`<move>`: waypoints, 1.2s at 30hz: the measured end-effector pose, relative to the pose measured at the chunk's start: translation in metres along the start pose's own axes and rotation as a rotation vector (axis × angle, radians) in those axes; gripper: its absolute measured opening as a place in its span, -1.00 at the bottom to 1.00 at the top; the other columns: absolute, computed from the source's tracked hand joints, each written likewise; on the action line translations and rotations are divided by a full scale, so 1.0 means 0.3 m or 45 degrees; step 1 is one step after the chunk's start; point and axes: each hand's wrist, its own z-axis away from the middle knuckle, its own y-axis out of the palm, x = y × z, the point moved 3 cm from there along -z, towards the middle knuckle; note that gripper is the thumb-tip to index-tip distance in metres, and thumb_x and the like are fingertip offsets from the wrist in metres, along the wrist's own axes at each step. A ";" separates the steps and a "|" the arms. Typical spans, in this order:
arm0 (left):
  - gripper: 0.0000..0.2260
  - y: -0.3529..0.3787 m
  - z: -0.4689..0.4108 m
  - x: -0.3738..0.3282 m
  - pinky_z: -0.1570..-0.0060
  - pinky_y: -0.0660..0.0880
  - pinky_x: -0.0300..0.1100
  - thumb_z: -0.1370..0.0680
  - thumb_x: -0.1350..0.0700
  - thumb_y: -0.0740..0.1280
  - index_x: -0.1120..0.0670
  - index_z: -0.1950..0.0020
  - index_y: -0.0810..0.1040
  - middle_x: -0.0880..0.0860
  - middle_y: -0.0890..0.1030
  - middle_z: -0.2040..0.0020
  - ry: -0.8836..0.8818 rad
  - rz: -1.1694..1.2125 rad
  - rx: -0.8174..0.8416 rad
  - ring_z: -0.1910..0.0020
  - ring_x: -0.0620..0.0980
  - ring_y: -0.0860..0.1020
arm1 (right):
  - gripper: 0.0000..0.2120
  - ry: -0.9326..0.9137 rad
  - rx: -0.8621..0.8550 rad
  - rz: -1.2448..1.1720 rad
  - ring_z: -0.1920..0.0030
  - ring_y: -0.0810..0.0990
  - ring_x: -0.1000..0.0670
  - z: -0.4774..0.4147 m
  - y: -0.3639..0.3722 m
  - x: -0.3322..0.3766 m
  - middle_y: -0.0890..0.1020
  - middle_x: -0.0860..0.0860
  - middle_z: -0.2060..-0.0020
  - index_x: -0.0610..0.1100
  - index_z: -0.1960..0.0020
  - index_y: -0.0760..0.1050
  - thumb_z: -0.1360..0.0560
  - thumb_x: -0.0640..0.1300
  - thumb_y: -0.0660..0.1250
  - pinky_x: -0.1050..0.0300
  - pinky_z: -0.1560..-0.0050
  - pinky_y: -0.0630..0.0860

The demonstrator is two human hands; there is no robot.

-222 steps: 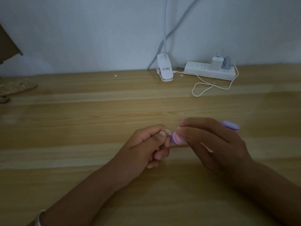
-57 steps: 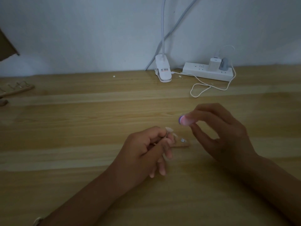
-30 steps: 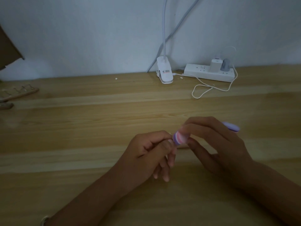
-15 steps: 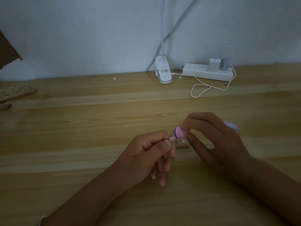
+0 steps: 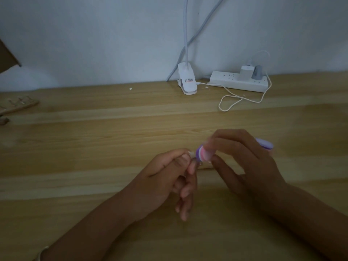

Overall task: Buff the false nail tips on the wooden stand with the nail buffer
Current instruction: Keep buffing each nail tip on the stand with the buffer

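Note:
My right hand grips a purple, pink and white nail buffer; one end sticks out left of my fingers, the other pokes out behind my hand. My left hand pinches a small pale false nail tip between thumb and forefinger, its lower fingers hanging loosely. The buffer's left end touches the nail tip. A short piece of the wooden stand shows on the table between my hands, mostly hidden by my fingers.
A white clip lamp stands at the table's back edge, a white power strip with plugs and a looped white cable to its right. A wooden rack lies at the far left.
Over the last two seconds my right hand came down from a raised position and brought the buffer's end against the nail tip. My left hand has kept its pinch.

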 end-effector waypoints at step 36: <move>-0.74 -0.026 0.009 0.002 0.61 0.00 0.00 -0.60 0.09 0.07 0.07 0.26 0.36 -0.06 0.31 0.52 -0.116 0.306 0.214 0.67 -0.06 0.38 | -0.84 0.024 -0.028 -0.043 -0.14 0.56 0.06 -0.010 -0.021 0.003 0.59 -0.06 -0.05 -0.18 -0.13 0.56 -0.56 -0.29 0.33 0.35 -0.27 0.35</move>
